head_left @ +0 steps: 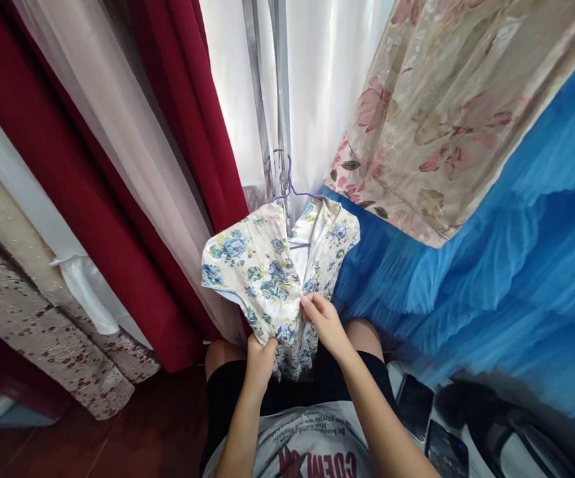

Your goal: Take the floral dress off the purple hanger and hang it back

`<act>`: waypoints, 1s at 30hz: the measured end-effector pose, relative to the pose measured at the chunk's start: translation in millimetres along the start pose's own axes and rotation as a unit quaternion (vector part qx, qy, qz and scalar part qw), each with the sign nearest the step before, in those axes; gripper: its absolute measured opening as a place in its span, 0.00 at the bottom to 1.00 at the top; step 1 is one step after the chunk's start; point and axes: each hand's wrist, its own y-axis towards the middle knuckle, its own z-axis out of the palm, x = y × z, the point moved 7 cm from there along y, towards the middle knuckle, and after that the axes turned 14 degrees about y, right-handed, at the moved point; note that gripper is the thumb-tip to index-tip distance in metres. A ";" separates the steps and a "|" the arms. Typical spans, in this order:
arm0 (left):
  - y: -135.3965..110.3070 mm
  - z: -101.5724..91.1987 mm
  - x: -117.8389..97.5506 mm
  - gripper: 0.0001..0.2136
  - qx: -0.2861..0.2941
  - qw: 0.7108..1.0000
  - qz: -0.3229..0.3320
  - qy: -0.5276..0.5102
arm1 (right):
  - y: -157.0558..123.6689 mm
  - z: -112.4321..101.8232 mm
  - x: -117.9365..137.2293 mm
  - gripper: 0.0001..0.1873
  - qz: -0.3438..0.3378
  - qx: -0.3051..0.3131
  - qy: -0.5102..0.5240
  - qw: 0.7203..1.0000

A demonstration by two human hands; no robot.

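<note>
A white short-sleeved top with blue flowers [267,265] hangs before me on a purple hanger [295,190]. My left hand [261,358] is closed on the lower left side of the top, thumb on the outer face of the cloth. With thumb and fingers together, my right hand [325,320] pinches the top's front edge just below the V of the neckline. The hanger's lower bar shows inside the open neck. Part of the top's lower end drops between my knees, and its hem is partly hidden.
Dark red curtains [188,99] and a pale pink cloth [113,113] hang at the left. To the right are a pink-flowered cloth [437,126] and blue ruffled fabric [516,259]. Two dark phones [415,401] lie at the lower right. Red-brown floor tiles [133,431] show below.
</note>
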 end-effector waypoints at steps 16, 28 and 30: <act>-16.0 -18.4 7.7 0.28 -0.225 0.968 0.101 -0.054 | -12.8 -18.6 13.1 0.09 0.035 -0.093 0.124 0.987; -6.4 71.1 -75.4 0.07 0.031 0.885 0.404 0.230 | -10.6 -3.0 37.3 0.13 0.051 -0.047 0.096 0.993; -4.0 76.1 -79.0 0.06 0.080 0.874 0.409 0.250 | 4.8 -7.4 45.2 0.11 0.032 -0.068 0.117 0.990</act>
